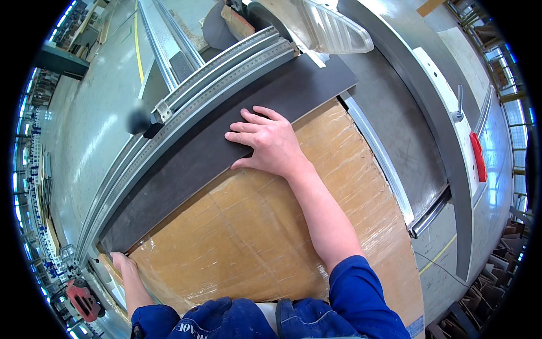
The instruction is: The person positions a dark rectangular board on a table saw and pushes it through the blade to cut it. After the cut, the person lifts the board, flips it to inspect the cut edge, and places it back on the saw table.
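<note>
A long dark grey board (186, 161) lies diagonally, its far edge along a metal fence with a scale (223, 90). My right hand (270, 141) rests on the board past its middle, fingers spread and the thumb near the close edge. At the board's near left end, my left hand (125, 264) grips the corner, its fingers partly hidden. Beneath the board and between my arms is a large brown sheet (237, 231) wrapped in shiny clear film. The board's far right end reaches onto the grey metal machine table (395, 113).
A clear plastic guard (333, 28) hangs over the board's far end. On the right stands a long grey rail (446, 147) with a red push handle (478, 157). A black knob (137, 121) sticks out from the fence. Offcuts (480, 288) are piled at lower right.
</note>
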{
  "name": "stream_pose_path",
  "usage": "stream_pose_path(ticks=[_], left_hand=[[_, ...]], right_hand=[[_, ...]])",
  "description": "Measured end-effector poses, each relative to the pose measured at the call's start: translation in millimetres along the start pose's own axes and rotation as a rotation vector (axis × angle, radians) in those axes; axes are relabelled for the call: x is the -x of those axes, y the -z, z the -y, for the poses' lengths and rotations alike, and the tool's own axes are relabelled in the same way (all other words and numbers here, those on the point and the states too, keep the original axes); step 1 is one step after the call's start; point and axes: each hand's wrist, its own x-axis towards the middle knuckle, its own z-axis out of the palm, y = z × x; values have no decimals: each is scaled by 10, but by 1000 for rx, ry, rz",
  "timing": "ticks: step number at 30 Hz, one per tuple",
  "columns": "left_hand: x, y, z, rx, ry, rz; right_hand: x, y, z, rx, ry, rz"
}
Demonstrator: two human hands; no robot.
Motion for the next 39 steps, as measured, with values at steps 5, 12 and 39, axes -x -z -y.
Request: stream_pose_path(ticks=[5,12,39], left_hand=[[34,2,-16,-20,0,-9],[322,31,-155,-22,16,-15],[1631,116,-593,-105,-977,92]], right_hand=[[7,-4,-13,-3,1,2],[5,-4,-10,-2,3,-3],[11,81,-21,51,-110,-31]])
